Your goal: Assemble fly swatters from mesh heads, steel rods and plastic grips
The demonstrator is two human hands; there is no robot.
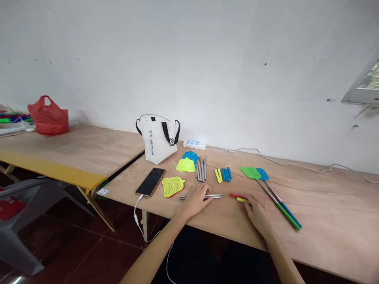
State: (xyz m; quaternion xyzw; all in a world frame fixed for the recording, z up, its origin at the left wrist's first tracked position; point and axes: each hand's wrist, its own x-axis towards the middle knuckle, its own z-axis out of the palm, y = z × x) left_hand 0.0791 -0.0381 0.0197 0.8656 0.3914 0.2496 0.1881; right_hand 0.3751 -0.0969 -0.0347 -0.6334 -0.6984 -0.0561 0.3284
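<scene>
My left hand is closed over two thin metal rods lying side by side on the table, their ends sticking out on both sides. To the right, my right hand has its fingers closed around the near ends of a red tube and a shorter-looking yellow tube. Behind them lie several grey metal rods, yellow grip tubes and blue grip tubes. Yellow perforated fly swatter heads sit left of my left hand, one with red beneath it.
Two assembled fly swatters, green and blue, lie at right. A phone on a white cable lies at left. Behind stand a white bag and a power strip. A red plastic bag rests on the other table.
</scene>
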